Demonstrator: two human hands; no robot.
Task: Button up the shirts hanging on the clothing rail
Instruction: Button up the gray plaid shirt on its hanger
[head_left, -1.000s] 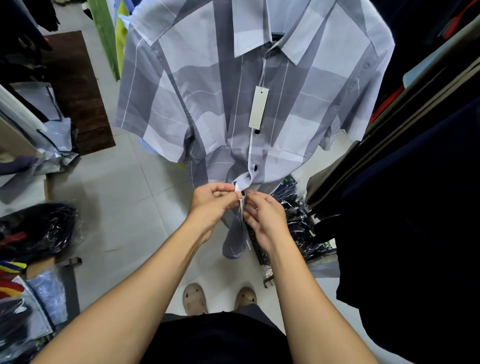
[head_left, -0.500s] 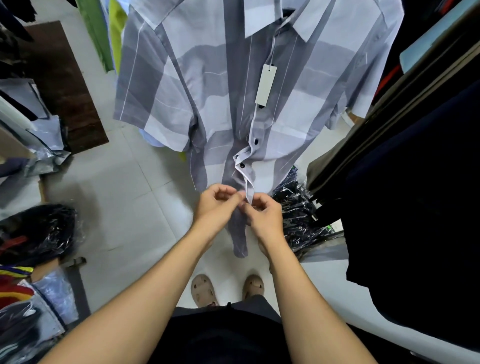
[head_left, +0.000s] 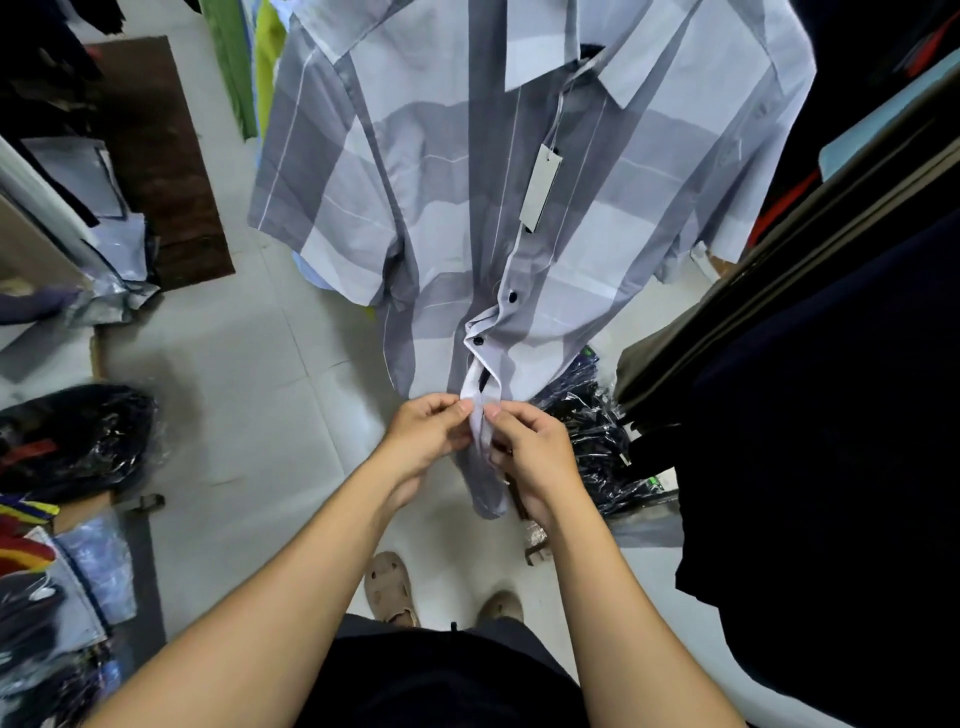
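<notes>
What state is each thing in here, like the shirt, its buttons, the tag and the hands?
Shirt: hanging, placket gaping open just above the hands.
Upper button: done up.
Lower button: done up.
Tag: dangling on a string from the collar.
Left hand: pinching the placket.
Right hand: pinching the placket.

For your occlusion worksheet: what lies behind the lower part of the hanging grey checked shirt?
Behind the grey checked shirt, dark plastic-wrapped garments stick out at its right hem above pale floor tiles. How far that pile extends behind the cloth is hidden.
</notes>
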